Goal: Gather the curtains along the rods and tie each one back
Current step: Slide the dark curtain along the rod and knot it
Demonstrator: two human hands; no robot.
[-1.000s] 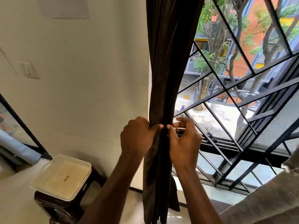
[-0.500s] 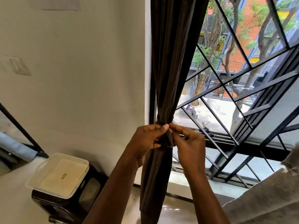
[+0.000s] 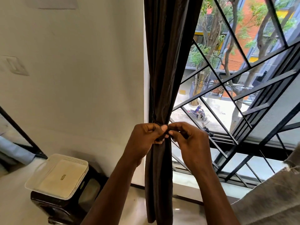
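- Both hands meet at the pinched waist of the dark curtain (image 3: 168, 62), which hangs gathered beside the window grille (image 3: 243, 70).
- Left hand (image 3: 145, 138): grip closed on a dark strip (image 3: 156, 123) that goes around the cloth.
- Right hand (image 3: 193, 143): fingers pinch the same strip from the other side.
- Strip and curtain have one colour, and the fingers cover the knot, so I cannot make it out.
- Curtain top is cut off by the upper edge.
- Grey cloth (image 3: 267, 200) at the lower right shows only in part.

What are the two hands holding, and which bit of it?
The left hand and the right hand each pinch the dark tie band in their fingers, near its ends, where it cinches the brown curtain.
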